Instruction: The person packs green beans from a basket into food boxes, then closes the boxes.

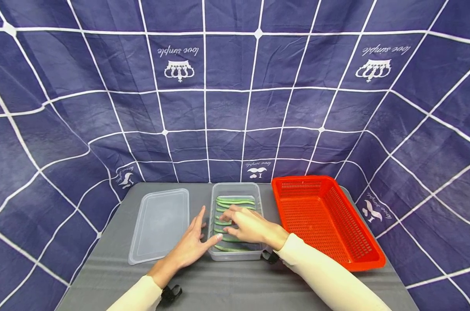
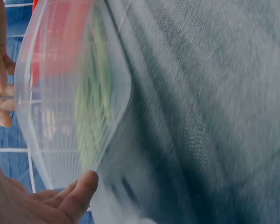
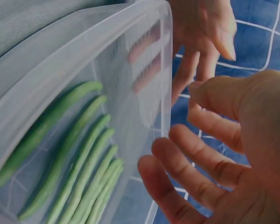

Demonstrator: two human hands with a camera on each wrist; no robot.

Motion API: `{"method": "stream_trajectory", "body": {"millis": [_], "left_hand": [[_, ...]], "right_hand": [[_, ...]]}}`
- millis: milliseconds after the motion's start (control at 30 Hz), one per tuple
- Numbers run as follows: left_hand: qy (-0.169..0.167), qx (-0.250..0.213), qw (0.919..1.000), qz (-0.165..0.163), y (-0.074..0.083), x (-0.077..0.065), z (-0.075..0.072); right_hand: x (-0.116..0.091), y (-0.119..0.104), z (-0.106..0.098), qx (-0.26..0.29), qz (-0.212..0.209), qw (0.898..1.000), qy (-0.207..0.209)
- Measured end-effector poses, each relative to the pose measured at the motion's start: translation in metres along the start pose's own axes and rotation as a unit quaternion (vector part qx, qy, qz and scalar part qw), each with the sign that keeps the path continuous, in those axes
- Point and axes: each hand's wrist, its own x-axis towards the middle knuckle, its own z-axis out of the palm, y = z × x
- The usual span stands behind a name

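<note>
A clear plastic container (image 1: 236, 256) stands at the middle of the table with several green beans (image 1: 235, 201) on its floor. They lie crosswise, roughly parallel, as the right wrist view also shows with the beans (image 3: 79, 161). Over the container hovers my right hand (image 1: 250, 225), fingers loosely bent and nothing between them; it covers part of the beans in the head view. My left hand (image 1: 192, 245) is at the container's left side, fingers extended and thumb close to the rim. In the left wrist view, that hand's fingers (image 2: 79, 193) are beside the container wall.
To the left lies a flat translucent lid (image 1: 161, 222) on the grey tablecloth (image 1: 204, 289). A red perforated plastic basket (image 1: 314, 224) sits to the right, near my right forearm. A blue curtain (image 1: 231, 108) with white lines rises behind the table and along both sides.
</note>
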Motion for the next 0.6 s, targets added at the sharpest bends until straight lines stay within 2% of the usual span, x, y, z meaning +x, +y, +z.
{"method": "stream_trajectory", "body": {"millis": [167,433,600], "left_hand": [[0.026,0.002,0.9997,-0.001,-0.006,0.001,-0.016],[0.068,0.065,0.9955,-0.012,-0.022,0.002,-0.046],[0.081,0.087,0.9925,-0.027,-0.029,0.000,-0.065]], "right_hand": [[0.013,-0.005,0.006,0.023,0.016,1.000,0.009],[0.036,-0.016,0.019,0.052,0.021,0.998,0.016],[0.048,-0.026,0.027,0.080,0.036,0.996,0.013]]}}
